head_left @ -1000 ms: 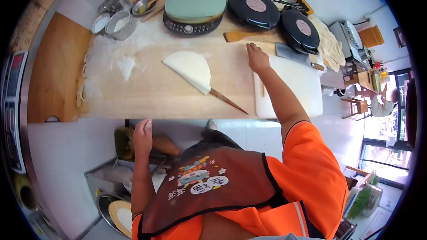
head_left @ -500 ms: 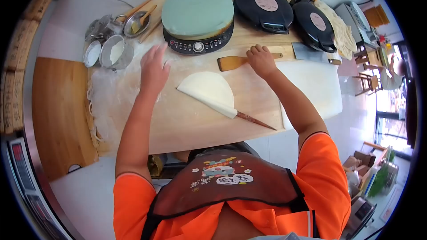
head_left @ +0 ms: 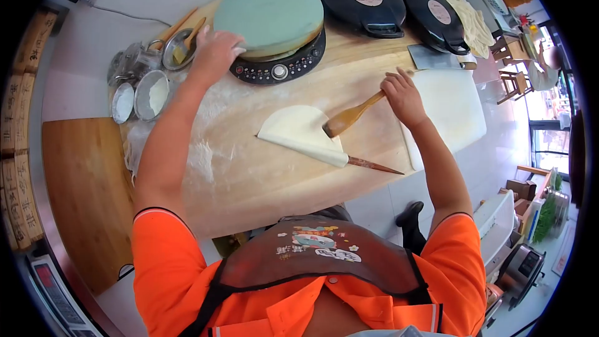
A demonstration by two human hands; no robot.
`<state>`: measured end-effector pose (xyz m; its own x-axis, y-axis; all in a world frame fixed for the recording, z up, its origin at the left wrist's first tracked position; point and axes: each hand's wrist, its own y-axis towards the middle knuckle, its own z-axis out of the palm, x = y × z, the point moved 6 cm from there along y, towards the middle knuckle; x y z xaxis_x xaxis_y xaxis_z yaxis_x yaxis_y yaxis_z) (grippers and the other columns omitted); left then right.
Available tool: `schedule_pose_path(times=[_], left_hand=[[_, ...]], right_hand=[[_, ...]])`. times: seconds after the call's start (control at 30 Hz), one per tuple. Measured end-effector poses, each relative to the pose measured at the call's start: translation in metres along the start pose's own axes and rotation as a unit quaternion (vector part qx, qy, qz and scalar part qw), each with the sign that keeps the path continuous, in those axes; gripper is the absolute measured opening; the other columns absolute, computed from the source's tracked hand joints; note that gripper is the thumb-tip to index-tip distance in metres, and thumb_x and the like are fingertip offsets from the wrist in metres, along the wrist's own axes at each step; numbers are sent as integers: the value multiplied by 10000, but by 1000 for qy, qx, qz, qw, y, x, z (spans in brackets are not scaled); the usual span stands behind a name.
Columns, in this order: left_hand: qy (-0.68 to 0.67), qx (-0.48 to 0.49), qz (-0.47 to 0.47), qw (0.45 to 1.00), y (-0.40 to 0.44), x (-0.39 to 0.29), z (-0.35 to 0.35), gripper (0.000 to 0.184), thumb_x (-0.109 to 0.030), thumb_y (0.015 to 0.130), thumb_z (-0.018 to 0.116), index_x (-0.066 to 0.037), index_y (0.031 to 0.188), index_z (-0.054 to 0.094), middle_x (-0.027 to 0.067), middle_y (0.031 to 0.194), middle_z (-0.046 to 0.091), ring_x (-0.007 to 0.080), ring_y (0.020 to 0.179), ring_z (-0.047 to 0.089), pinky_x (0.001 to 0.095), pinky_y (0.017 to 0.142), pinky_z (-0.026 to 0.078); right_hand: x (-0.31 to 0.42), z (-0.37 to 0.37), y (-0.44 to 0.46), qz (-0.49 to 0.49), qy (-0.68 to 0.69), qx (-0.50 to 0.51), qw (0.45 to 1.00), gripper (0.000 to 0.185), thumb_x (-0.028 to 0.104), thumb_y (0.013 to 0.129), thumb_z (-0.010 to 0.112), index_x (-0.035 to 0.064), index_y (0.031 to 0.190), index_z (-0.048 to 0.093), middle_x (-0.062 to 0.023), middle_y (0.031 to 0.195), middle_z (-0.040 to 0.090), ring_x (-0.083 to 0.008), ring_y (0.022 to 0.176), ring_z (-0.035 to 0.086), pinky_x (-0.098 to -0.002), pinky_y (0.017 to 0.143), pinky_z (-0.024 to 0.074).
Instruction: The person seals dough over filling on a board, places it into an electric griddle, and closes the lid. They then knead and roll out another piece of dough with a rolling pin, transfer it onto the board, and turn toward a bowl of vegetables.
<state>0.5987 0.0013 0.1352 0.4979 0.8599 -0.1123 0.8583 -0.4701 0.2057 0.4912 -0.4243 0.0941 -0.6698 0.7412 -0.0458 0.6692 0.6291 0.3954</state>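
Observation:
My right hand [head_left: 404, 97] grips the handle end of a wooden spatula [head_left: 349, 117]. Its flat blade points left and down, over the right edge of a thin dough sheet [head_left: 293, 126]. The sheet's lower edge is wrapped on a tapered rolling pin [head_left: 374, 165], whose brown end sticks out to the right. My left hand [head_left: 217, 55] is at the left rim of a round green-topped electric griddle [head_left: 268, 15], fingers apart; whether they touch it I cannot tell. A control panel [head_left: 277, 72] runs along the griddle's front.
Two black round electric pans [head_left: 365, 3] stand closed at the back right. A cleaver [head_left: 433, 56] lies beside a white board [head_left: 446, 109]. Metal bowls [head_left: 151, 95], one with flour, stand at the left. Loose flour [head_left: 203, 159] dusts the table. A person [head_left: 546, 68] is far off right.
My right hand has lifted the spatula off the table and brought its blade to the dough, moving right and down. My left hand has moved up to the griddle's rim.

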Motion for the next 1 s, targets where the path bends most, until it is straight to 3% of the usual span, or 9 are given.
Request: schedule_pose_path(times=[0.17, 0.27, 0.33, 0.47, 0.67, 0.8, 0.83, 0.9, 1.0], left_hand=[[-51, -131, 9, 990, 87, 42, -89, 315, -299, 1007, 598, -75, 1204, 700, 157, 1136, 705, 349, 1118, 633, 440, 999, 468], [-31, -167, -61, 984, 147, 75, -121, 324, -345, 998, 637, -70, 1130, 747, 106, 1049, 686, 258, 997, 616, 442, 926, 470], [-97, -174, -136, 971, 174, 92, -141, 317, -335, 990, 661, -53, 1091, 766, 101, 988, 689, 236, 916, 621, 424, 858, 484], [-232, -197, -221, 926, 228, 149, -143, 277, -253, 961, 700, -25, 1101, 773, 136, 920, 736, 261, 827, 670, 390, 762, 524], [-239, -221, -226, 918, 280, 224, -124, 293, -178, 941, 689, -16, 1172, 765, 169, 1056, 769, 270, 964, 714, 400, 857, 546], [-321, -224, -291, 873, 286, 254, -96, 353, -192, 926, 698, -18, 1230, 745, 195, 1162, 757, 311, 1026, 713, 417, 924, 548], [-312, -264, -267, 873, 276, 265, -92, 401, -222, 917, 715, -34, 1271, 726, 195, 1186, 750, 308, 1075, 700, 412, 949, 536], [-288, -340, -212, 870, 256, 284, -84, 507, -281, 900, 748, -66, 1355, 689, 196, 1233, 737, 303, 1174, 675, 402, 1000, 510], [-89, -335, -114, 931, 179, 174, -86, 301, -203, 995, 587, -76, 1249, 688, 148, 1251, 691, 355, 1213, 613, 424, 1052, 478]], right_hand=[[-8, -26, -40, 299, 135, 129, 936, 265, 155, 995, 610, 85, 1249, 578, -175, 1042, 687, -410, 907, 686, -484, 841, 555], [10, -30, -43, 421, 274, 121, 856, 465, 192, 1067, 513, 107, 1519, 446, -244, 1187, 681, -439, 950, 692, -472, 792, 553], [36, -38, -22, 485, 421, 141, 754, 614, 143, 1065, 460, 158, 1653, 281, -88, 923, 608, -168, 663, 587, -331, 627, 518], [68, -41, 40, 480, 588, 70, 647, 660, 118, 1053, 471, 167, 1668, 237, 4, 972, 533, -60, 635, 475, -230, 492, 477], [89, -5, 101, 498, 593, 79, 628, 666, 115, 1035, 491, 158, 1660, 263, -49, 965, 570, -101, 621, 519, -287, 470, 515], [99, 31, 122, 510, 611, 77, 601, 685, 124, 1027, 472, 120, 1664, 217, -179, 1271, 611, -161, 685, 599, -322, 491, 554], [101, 37, 127, 518, 598, 83, 606, 684, 134, 1032, 463, 82, 1659, 193, -231, 1476, 519, -214, 788, 668, -335, 506, 580], [104, 45, 137, 523, 586, 80, 614, 681, 141, 1036, 462, 64, 1654, 186, -237, 1524, 481, -247, 849, 690, -339, 512, 592], [104, 50, 148, 524, 558, 77, 639, 667, 154, 1046, 457, 31, 1643, 185, -265, 1516, 473, -301, 901, 709, -352, 507, 603]])
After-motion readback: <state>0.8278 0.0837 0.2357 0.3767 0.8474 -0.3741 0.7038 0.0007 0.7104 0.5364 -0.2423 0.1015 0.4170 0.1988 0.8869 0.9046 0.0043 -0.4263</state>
